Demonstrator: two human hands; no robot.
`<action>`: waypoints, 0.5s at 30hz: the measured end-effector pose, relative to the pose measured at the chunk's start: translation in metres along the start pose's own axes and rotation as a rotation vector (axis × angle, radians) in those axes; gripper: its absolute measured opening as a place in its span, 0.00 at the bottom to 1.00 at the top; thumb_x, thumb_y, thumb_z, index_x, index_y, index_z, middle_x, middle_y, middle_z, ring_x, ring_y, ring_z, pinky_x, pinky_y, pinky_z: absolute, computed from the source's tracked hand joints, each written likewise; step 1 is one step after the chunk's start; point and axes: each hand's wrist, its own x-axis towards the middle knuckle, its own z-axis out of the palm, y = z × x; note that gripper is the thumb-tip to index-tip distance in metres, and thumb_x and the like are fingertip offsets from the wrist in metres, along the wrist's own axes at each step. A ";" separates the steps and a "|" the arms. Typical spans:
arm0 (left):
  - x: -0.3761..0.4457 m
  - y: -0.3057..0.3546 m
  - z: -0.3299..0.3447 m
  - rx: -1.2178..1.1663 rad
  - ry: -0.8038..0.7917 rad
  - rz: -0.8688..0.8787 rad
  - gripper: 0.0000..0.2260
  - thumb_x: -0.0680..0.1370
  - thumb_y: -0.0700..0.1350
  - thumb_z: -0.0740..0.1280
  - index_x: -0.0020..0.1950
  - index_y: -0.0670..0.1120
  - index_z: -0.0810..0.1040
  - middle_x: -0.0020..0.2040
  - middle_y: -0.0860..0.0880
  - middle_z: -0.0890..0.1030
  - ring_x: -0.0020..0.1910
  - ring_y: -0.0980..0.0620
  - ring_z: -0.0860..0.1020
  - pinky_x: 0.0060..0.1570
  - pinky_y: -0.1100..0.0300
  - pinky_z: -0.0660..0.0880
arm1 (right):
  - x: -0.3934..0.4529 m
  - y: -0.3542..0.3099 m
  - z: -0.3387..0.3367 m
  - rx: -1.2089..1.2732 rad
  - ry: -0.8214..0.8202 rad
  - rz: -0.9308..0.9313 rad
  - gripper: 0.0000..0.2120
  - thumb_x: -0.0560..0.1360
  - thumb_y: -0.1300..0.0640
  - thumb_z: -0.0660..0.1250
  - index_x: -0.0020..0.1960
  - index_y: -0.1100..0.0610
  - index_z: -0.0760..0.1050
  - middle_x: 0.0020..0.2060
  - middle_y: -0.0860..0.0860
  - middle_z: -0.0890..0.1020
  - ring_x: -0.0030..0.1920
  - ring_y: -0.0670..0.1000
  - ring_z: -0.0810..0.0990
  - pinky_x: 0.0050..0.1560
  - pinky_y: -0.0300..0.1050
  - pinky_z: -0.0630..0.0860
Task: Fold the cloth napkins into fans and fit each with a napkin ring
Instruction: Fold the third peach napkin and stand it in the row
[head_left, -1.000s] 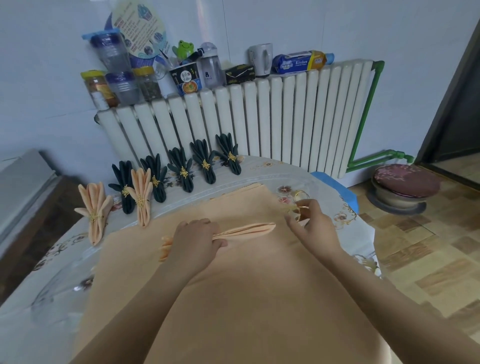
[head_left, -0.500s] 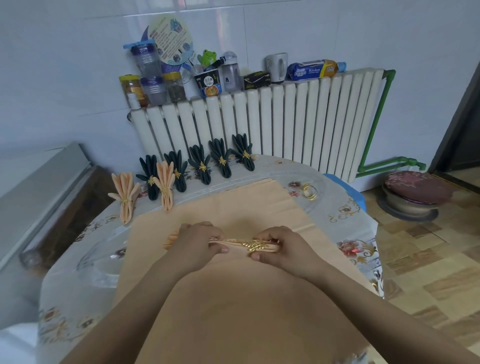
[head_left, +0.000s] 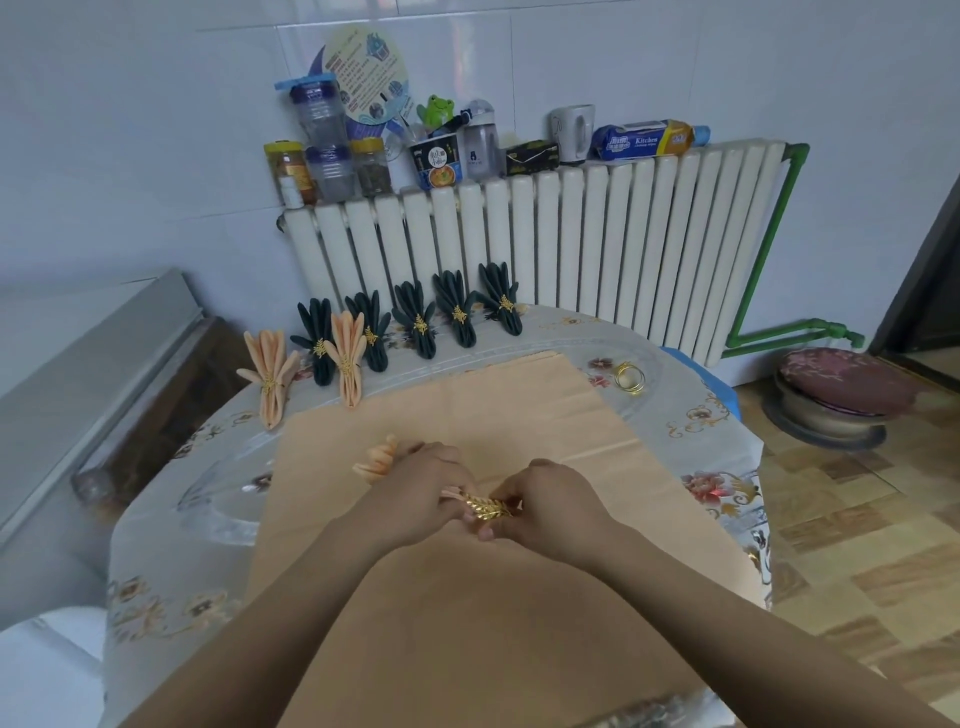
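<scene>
A pleated peach napkin (head_left: 378, 460) lies across the middle of the table, its folded end sticking out left of my left hand (head_left: 415, 488), which grips the bundle. My right hand (head_left: 545, 501) pinches a gold leaf napkin ring (head_left: 485, 506) that sits round the napkin between my two hands. Flat peach cloths (head_left: 498, 410) lie spread under them. Two finished peach fans (head_left: 270, 371) and several dark green fans (head_left: 460, 314) with gold rings stand along the far left edge.
Loose gold rings (head_left: 629, 378) lie at the table's far right. Behind the table (head_left: 701, 415) stands a white radiator (head_left: 571, 244) topped with jars, bottles and a cup. A round stool (head_left: 841, 395) stands on the floor at right.
My right hand came back from the loose rings with a gold ring and moved left along the napkin to my left hand. The view shifted left and down.
</scene>
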 end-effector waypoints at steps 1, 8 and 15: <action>-0.002 -0.001 0.002 -0.010 0.012 0.024 0.03 0.70 0.46 0.73 0.41 0.54 0.83 0.42 0.61 0.72 0.49 0.60 0.68 0.55 0.64 0.58 | -0.002 -0.002 0.002 -0.002 -0.001 0.006 0.20 0.68 0.36 0.68 0.47 0.51 0.82 0.39 0.50 0.82 0.46 0.49 0.73 0.38 0.44 0.64; -0.031 -0.019 0.022 0.094 0.138 0.041 0.08 0.63 0.46 0.75 0.39 0.57 0.82 0.54 0.60 0.73 0.58 0.54 0.67 0.67 0.55 0.51 | -0.010 -0.019 0.027 -0.008 -0.035 0.046 0.21 0.69 0.36 0.65 0.50 0.51 0.80 0.44 0.49 0.82 0.49 0.51 0.76 0.44 0.44 0.69; -0.062 0.004 0.013 0.032 0.325 -0.586 0.18 0.71 0.46 0.69 0.59 0.47 0.70 0.58 0.48 0.67 0.62 0.45 0.64 0.60 0.55 0.62 | 0.007 -0.021 0.025 0.284 -0.085 0.154 0.15 0.73 0.41 0.65 0.47 0.51 0.79 0.44 0.46 0.81 0.45 0.46 0.77 0.43 0.40 0.70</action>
